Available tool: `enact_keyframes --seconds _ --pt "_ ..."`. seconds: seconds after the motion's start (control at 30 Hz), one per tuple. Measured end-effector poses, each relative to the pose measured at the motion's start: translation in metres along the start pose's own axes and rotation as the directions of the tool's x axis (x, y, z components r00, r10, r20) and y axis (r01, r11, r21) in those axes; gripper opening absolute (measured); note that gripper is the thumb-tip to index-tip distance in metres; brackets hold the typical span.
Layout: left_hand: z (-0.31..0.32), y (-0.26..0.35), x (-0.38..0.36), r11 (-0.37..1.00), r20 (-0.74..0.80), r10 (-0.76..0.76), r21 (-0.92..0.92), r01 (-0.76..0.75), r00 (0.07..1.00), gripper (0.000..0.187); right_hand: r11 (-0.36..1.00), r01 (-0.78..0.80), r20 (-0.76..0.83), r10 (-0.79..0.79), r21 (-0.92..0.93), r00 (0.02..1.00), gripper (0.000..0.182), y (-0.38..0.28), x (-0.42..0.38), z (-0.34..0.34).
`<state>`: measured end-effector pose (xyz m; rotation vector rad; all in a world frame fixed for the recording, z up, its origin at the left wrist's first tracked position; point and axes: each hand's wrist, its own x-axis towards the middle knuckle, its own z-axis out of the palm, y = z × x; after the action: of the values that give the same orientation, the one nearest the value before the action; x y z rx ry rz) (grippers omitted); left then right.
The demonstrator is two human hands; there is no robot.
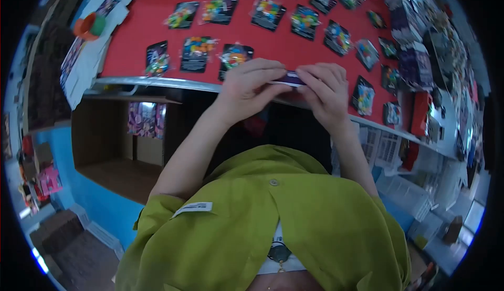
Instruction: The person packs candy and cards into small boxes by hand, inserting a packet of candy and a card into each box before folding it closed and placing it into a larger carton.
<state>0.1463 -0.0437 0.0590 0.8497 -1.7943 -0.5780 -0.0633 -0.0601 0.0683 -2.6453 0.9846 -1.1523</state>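
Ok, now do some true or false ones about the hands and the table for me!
1. The left hand and the right hand are both holding the small purple-and-white item. True.
2. The tabletop is bright blue. False: it is red.
3. Packets with colourful pieces lie spread over the tabletop. True.
4. The open brown box sits on top of the table. False: it is below the table's front edge.
5. The person's shirt is yellow-green. True.
6. The person is wearing thick gloves. False: both hands are bare.
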Motion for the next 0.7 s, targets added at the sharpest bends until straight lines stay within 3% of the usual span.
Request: enact_keyframes --seconds 0.07,0.17,0.27,0.3,0.37,0.47,0.57,0.7 --pt "0.002 0.001 0.004 0.999 -0.026 -0.001 0.035 0.002 1.000 0.020 0.995 -0.017 -0.002 0.017 0.096 1.000 0.025 0.001 0.003 -0.006" --pt "0.005 0.006 0.007 0.994 -0.011 -0.094 -0.056 0.094 0.995 0.015 0.979 -0.136 0.028 0.134 0.155 0.991 0.020 -0.003 0.001 -0.005" --pt "0.009 0.003 0.007 0.931 -0.051 -0.232 -0.300 0.207 0.971 0.014 0.945 -0.203 -0.003 0.210 0.255 0.978 0.016 -0.003 -0.001 0.001" --pt "0.009 0.002 0.006 0.933 -0.048 -0.224 -0.300 0.200 0.973 0.014 0.934 -0.231 -0.013 0.244 0.274 0.970 0.015 -0.005 -0.001 0.003" --pt "0.006 0.004 0.007 0.790 0.025 -0.430 -0.474 0.389 0.903 0.015 0.928 -0.237 -0.034 0.258 0.288 0.966 0.014 -0.007 -0.003 0.004" --pt "0.005 0.003 0.006 0.709 0.051 -0.498 -0.550 0.440 0.866 0.014 0.921 -0.270 -0.038 0.292 0.282 0.956 0.015 -0.009 -0.002 0.005" --pt "0.002 0.004 0.003 0.953 0.011 -0.184 -0.242 0.182 0.983 0.016 0.991 -0.075 -0.120 0.088 0.110 0.989 0.021 -0.006 -0.006 0.004" --pt "0.004 0.010 -0.003 0.980 0.009 0.127 0.151 -0.127 0.992 0.018 0.994 0.106 -0.051 -0.108 -0.037 0.993 0.029 -0.004 -0.010 -0.006"
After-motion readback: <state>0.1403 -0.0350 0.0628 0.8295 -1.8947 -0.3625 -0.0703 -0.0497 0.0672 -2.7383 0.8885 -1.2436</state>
